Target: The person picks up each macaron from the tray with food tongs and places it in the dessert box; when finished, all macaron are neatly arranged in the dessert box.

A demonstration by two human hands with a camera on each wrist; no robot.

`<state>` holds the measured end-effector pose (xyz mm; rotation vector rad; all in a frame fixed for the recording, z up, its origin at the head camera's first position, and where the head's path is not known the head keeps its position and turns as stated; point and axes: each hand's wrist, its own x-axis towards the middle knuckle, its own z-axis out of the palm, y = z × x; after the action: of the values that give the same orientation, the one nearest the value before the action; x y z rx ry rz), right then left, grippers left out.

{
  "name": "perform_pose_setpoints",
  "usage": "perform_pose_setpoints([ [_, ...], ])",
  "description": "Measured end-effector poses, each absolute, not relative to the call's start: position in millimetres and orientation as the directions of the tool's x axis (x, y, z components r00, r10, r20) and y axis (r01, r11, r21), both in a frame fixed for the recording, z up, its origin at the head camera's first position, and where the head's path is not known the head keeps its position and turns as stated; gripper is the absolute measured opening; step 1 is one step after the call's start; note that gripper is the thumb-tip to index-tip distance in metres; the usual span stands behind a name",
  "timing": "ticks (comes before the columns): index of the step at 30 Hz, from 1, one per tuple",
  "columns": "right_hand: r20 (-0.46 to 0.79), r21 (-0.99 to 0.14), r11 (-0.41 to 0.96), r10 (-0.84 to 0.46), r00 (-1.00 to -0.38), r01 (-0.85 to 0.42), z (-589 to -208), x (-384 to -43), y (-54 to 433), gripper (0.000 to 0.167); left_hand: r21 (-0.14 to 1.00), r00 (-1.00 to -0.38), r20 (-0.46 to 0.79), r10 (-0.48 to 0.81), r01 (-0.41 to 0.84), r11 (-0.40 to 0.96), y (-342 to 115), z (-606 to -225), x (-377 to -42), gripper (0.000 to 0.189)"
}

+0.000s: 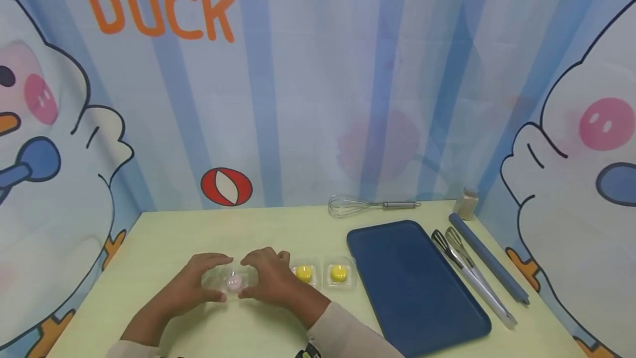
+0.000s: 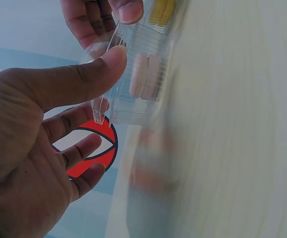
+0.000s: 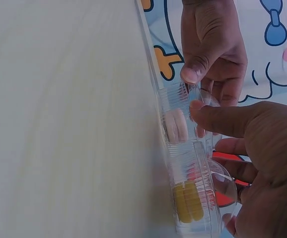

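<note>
A clear plastic box (image 2: 128, 116) with a pink macaron (image 1: 234, 282) in it stands on the table, its domed lid (image 2: 98, 111) on top. My left hand (image 1: 186, 283) pinches the lid's left side between thumb and fingers. From the other side my right hand (image 1: 273, 280) grips the same lid, thumb at the near edge. In the left wrist view, the rims of lid and base look slightly apart near the left hand. Just right of it are two more clear boxes with a yellow macaron (image 1: 304, 274) and another yellow macaron (image 1: 339, 273); my right hand partly hides the nearer box.
A dark blue tray (image 1: 417, 286) lies to the right. Beyond it are metal tongs (image 1: 474, 275) and a grey-blue rod (image 1: 489, 258). A whisk (image 1: 372, 205) lies at the back edge, and a small box-like item (image 1: 466, 203) stands in the back right corner.
</note>
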<state>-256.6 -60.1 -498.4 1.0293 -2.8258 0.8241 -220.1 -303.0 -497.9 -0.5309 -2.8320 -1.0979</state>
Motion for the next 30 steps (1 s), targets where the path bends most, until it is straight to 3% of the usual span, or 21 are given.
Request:
perform_pose_setpoints([
  [16, 0.177, -0.456, 0.656, -0.596, -0.784, -0.602, -502.1, -259.2, -58.1, 0.057, 0.661, -0.949, 0.124, 0.289, 0.296, 0.69, -303.5, -504.3, -224.5, 0.073],
  [26, 0.137, -0.493, 0.695, -0.532, -0.835, -0.523, -498.9, -257.1, -58.1, 0.054, 0.645, -0.921, 0.174, 0.349, 0.374, 0.667, -306.0, -508.9, -228.8, 0.072],
  [30, 0.128, -0.486, 0.704, -0.528, -0.84, -0.517, -496.6, -255.2, -58.5, 0.054, 0.678, -0.934, 0.124, 0.335, 0.327, 0.659, -307.5, -509.7, -229.3, 0.073],
])
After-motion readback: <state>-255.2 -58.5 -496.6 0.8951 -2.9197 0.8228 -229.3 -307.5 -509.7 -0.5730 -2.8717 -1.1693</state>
